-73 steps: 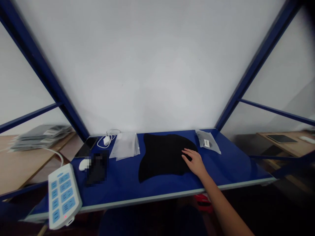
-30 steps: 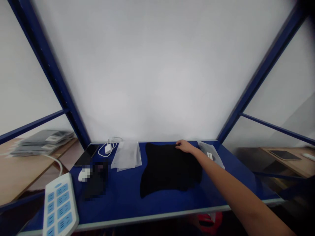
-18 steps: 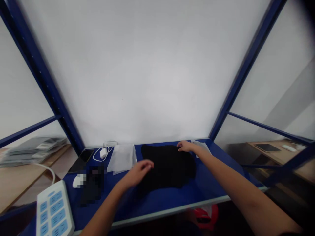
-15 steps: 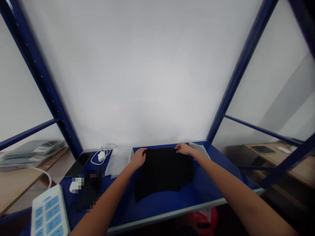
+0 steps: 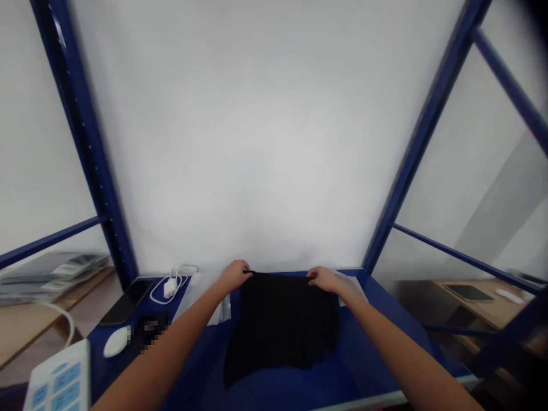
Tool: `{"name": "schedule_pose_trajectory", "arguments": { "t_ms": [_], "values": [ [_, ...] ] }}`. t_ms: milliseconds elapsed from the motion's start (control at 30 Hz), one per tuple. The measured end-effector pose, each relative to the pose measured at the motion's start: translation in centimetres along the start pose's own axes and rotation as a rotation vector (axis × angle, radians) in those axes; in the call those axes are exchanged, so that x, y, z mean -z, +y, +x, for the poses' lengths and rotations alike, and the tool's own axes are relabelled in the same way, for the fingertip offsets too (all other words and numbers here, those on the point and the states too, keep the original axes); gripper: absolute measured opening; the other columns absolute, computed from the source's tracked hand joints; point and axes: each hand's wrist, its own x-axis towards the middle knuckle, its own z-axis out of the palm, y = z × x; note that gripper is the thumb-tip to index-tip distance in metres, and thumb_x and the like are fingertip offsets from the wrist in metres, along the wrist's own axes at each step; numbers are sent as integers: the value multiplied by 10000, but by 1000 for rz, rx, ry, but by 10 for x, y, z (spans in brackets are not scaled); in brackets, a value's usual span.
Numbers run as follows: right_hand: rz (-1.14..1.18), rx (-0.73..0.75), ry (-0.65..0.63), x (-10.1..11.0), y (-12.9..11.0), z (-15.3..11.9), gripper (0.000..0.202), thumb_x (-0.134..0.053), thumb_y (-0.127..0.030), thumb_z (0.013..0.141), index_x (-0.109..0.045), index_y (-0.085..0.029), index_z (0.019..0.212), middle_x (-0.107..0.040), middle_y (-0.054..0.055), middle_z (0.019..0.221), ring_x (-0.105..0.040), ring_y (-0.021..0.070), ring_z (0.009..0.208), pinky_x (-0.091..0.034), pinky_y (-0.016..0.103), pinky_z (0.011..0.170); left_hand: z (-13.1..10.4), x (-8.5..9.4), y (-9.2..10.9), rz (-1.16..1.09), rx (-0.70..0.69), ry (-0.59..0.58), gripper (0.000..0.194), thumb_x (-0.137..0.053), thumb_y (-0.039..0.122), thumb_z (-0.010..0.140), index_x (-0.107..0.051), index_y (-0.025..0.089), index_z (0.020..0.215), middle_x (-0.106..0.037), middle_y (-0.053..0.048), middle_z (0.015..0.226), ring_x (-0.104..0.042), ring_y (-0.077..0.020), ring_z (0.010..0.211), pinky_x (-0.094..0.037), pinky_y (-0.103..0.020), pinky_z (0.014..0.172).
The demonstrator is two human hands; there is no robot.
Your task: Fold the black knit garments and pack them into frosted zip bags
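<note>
A black garment (image 5: pixel 280 325) of soft cloth hangs and spreads over the blue tabletop (image 5: pixel 368 365); its exact kind is hard to make out. My left hand (image 5: pixel 235 275) pinches the far left corner of its top edge. At the far right corner, my right hand (image 5: pixel 323 279) has thumb and fingers closed on the same edge. Between both hands this edge is stretched nearly straight, while the near hem lies uneven on the table. Clear plastic bags (image 5: pixel 222 311) lie beside my left forearm, and another plastic bag (image 5: pixel 353 287) sits partly behind my right wrist.
On the left are a white charger with cable (image 5: pixel 170 287), a dark phone (image 5: pixel 128 302), a white mouse (image 5: pixel 116 342) and a power strip (image 5: pixel 60 379). Blue frame posts (image 5: pixel 422 142) rise on both sides before a white wall (image 5: pixel 265 142). Side tables hold further items.
The garment's top edge is pulled straighter and its near hem reaches lower in view. Both hands keep their hold. The camera view has shifted, so the table sits lower.
</note>
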Motion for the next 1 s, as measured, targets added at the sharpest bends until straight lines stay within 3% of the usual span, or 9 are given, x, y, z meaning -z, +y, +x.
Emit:
{"name": "schedule_pose_trajectory", "arguments": {
  "t_ms": [133, 267, 333, 433, 533, 667, 767, 867, 1000],
  "values": [
    [84, 143, 9, 0, 21, -64, 183, -604, -274, 809, -701, -222, 955, -726, 23, 958, -657, 184, 901, -490, 280, 856, -87, 6, 5, -135, -47, -7, 266, -619, 415, 838, -711, 230, 1006, -712, -52, 1074, -627, -229, 1039, -458, -334, 965],
    [104, 200, -126, -14, 41, -146, 210, -688, -346, 764, -728, -233, 937, -709, 55, 1039, -642, 230, 982, -478, 331, 934, -195, -17, 6, -253, -16, -204, 316, -699, 382, 771, -708, 299, 1076, -652, -33, 1259, -578, -268, 1189, -379, -435, 1103],
    [93, 169, -105, -23, 33, -166, 230, -681, -386, 785, -735, -251, 963, -700, 74, 1085, -637, 251, 1017, -475, 356, 961, -221, -32, 16, -231, 59, -146, 345, -676, 385, 796, -698, 314, 1133, -571, -46, 1379, -524, -287, 1272, -367, -464, 1127],
    [25, 156, 168, -47, 4, -162, 310, -561, -446, 889, -711, -270, 1097, -634, 101, 1255, -566, 280, 1186, -404, 410, 1066, -219, -54, 46, -119, 18, 58, 409, -520, 406, 919, -596, 327, 1313, -452, -26, 1498, -355, -272, 1418, -291, -482, 1179],
    [-163, 119, 317, -89, -17, -139, 532, -464, -521, 938, -478, -309, 1426, -444, 84, 1494, -319, 335, 1419, -190, 567, 1167, -195, -77, 67, 12, -95, 71, 520, -440, 409, 971, -373, 364, 1485, -334, -3, 1574, -206, -285, 1482, -166, -563, 1198],
    [-268, 64, 172, -132, -10, -120, 622, -398, -585, 949, -353, -307, 1504, -315, 71, 1581, -228, 367, 1459, -97, 637, 1154, -180, -99, 56, 77, -38, -34, 586, -441, 522, 956, -337, 346, 1505, -281, -43, 1595, -202, -331, 1477, -171, -618, 1166],
    [-279, -30, 97, -130, -12, -112, 635, -475, -575, 915, -415, -283, 1475, -284, 103, 1591, -183, 434, 1457, -76, 711, 1111, -188, -105, 40, 47, -28, -22, 597, -399, 548, 962, -322, 332, 1513, -266, -32, 1603, -202, -295, 1481, -193, -554, 1180],
    [-218, 88, 49, -116, -47, -97, 543, -554, -405, 892, -503, -262, 1414, -314, 111, 1576, -212, 419, 1449, -130, 694, 1111, -204, -106, 35, 41, 178, 142, 565, -371, 510, 973, -394, 264, 1482, -351, -68, 1564, -269, -290, 1452, -207, -530, 1173],
    [-46, 393, -200, -116, -117, -56, 578, -567, -237, 856, -477, -235, 1427, -509, 111, 1437, -506, 239, 1272, -372, 398, 1079, -219, -104, 35, 57, 428, 274, 606, -460, 482, 927, -415, 188, 1455, -525, -156, 1415, -371, -334, 1370, -174, -590, 1135]
  ]
}}
